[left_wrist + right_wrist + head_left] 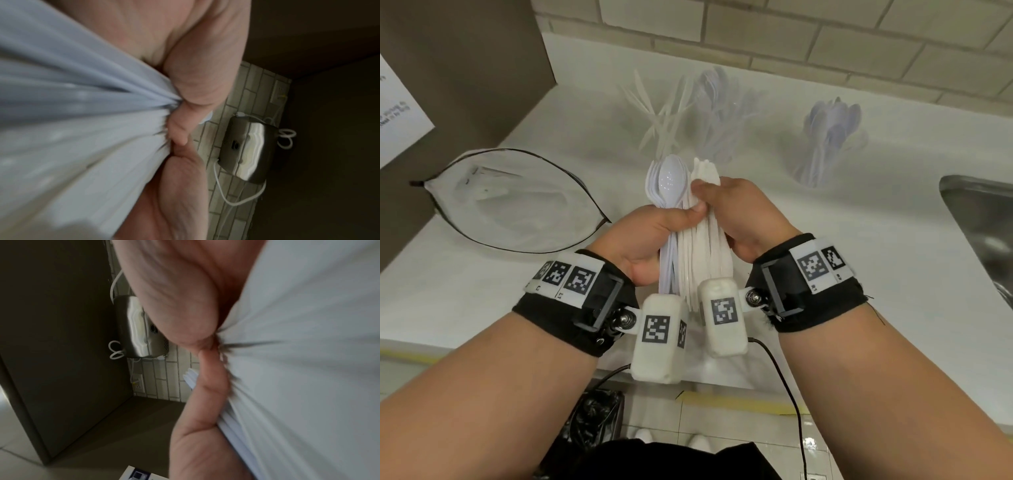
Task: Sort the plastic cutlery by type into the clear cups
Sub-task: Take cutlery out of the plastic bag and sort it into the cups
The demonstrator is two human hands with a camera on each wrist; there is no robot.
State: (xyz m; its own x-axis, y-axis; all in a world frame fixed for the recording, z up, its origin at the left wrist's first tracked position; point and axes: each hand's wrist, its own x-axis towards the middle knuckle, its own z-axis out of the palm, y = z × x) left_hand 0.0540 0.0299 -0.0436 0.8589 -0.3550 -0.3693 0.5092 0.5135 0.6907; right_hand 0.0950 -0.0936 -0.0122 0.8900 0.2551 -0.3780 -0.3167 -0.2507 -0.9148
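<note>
A thick bundle of white plastic cutlery (690, 240) stands upright over the counter, gripped from both sides. My left hand (650, 236) wraps the spoon side, with spoon bowls (671, 178) sticking out on top. My right hand (736, 216) curls round the other stack (705, 173), whose type I cannot tell. Both wrist views show blurred white handles (82, 129) (308, 369) filling the picture against curled fingers. Behind stand clear cups: one with mixed cutlery (681, 113), one with spoons (828, 137).
An open clear plastic bag with a dark rim (517, 202) lies on the white counter (859, 240) at the left. A steel sink (983, 219) is at the right edge. A brown wall panel (458, 68) is at the left, brick tiles behind.
</note>
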